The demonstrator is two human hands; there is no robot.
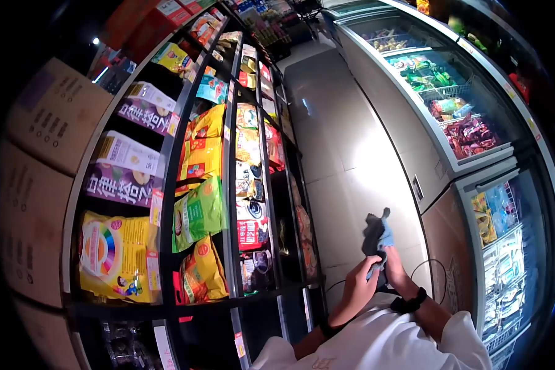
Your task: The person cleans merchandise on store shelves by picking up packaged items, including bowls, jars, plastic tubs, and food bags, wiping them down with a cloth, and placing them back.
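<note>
In front of my white shirt, my left hand (361, 283) is closed on the lower end of a dark grey and light blue glove (374, 237). The glove stands up from my hands, with finger-like tips at its top. My right hand (396, 266) is close beside the left, its wrist and lower part bare. It reaches up to the glove's light blue side, and its fingers are hidden there. Whether they are inside the glove or behind it I cannot tell. A black band (408, 301) circles my right wrist.
Shelves on the left hold yellow snack bags (117, 256), a green bag (198, 216) and purple boxes (122, 182). Cardboard cartons (34, 209) stand at the far left. Glass-topped freezers (438, 80) line the right side. A tiled floor aisle (333, 142) runs between, with a thin cable (435, 261) near the freezer.
</note>
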